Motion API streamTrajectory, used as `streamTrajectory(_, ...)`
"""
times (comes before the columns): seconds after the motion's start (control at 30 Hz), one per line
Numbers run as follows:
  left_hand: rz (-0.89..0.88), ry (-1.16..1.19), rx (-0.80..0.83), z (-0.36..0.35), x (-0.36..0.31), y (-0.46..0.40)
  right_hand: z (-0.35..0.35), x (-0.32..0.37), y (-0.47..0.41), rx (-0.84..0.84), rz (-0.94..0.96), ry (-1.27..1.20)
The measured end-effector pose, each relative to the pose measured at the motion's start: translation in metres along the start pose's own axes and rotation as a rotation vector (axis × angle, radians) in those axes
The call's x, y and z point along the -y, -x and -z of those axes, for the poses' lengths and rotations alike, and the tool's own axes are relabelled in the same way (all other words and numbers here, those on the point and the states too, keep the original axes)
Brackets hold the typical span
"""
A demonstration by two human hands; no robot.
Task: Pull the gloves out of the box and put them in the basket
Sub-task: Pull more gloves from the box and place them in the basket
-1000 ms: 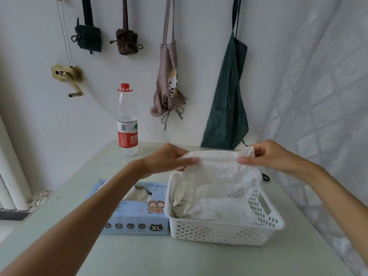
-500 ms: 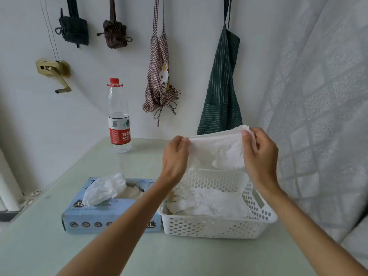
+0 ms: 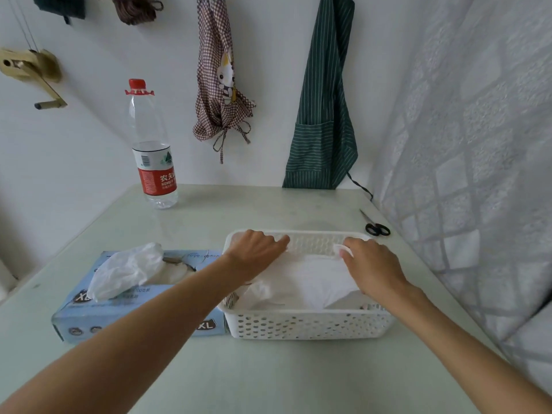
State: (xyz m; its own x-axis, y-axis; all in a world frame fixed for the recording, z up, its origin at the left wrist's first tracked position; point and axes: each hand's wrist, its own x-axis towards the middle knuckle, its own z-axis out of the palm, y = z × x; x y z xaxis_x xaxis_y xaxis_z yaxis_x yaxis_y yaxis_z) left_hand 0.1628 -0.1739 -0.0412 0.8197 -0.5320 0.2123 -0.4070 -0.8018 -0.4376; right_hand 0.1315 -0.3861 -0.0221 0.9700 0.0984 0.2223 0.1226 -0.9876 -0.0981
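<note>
Head view gives us the pale green surface (image 3: 268, 377), then the white perforated basket (image 3: 307, 324) with the blue box (image 3: 143, 312) touching its left side. Our left hand (image 3: 254, 252) and right hand (image 3: 370, 264) reach into the basket, fingers curled onto the top white glove (image 3: 304, 282) of the pile. 1 more glove (image 3: 125, 268) sticks out of the box.
</note>
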Motion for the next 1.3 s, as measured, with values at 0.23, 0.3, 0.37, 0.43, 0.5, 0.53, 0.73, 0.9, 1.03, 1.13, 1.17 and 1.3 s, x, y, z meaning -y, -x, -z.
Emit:
streamTrajectory(0.23,-0.241,-0.253,-0.061,0.002,-0.007,-0.007,-0.007,0.002,-0.013,0.144,0.076,0.409)
streamTrajectory(0.3,-0.301,-0.344,-0.094,-0.007,-0.005,-0.012,-0.011,0.001,-0.016,0.156,0.114,0.479)
streamTrajectory(0.37,-0.403,-0.402,-0.201,-0.005,-0.005,-0.012,-0.018,-0.002,-0.017,0.163,0.175,0.543)
streamTrajectory(0.43,-0.396,-0.317,-0.239,0.001,-0.007,-0.01,-0.021,-0.006,-0.02,0.128,0.214,0.534)
streamTrajectory(0.5,-0.248,-0.071,-0.159,0.006,-0.007,-0.006,-0.015,-0.009,-0.021,0.075,0.199,0.38)
streamTrajectory(0.53,-0.109,0.098,-0.024,0.009,-0.006,-0.003,-0.011,-0.011,-0.021,0.068,0.18,0.235)
streamTrajectory(0.73,-0.094,0.449,0.587,-0.001,-0.004,0.014,-0.014,-0.009,-0.013,0.723,0.186,-0.039)
streamTrajectory(0.9,-0.152,0.179,0.666,-0.022,-0.007,0.024,-0.02,-0.014,-0.01,0.897,0.183,0.202)
streamTrajectory(1.03,-0.135,0.186,0.767,-0.017,-0.006,0.017,-0.019,-0.009,-0.012,0.92,0.169,0.237)
streamTrajectory(1.13,-0.058,0.378,0.797,0.006,0.002,0.008,-0.003,-0.013,-0.017,0.883,0.188,0.139)
streamTrajectory(1.17,-0.027,0.455,0.789,0.014,0.004,0.007,0.007,-0.014,-0.018,0.824,0.216,0.086)
streamTrajectory(1.3,-0.03,0.572,0.718,0.037,0.005,0.006,0.03,0.0,-0.01,0.647,0.295,-0.262)
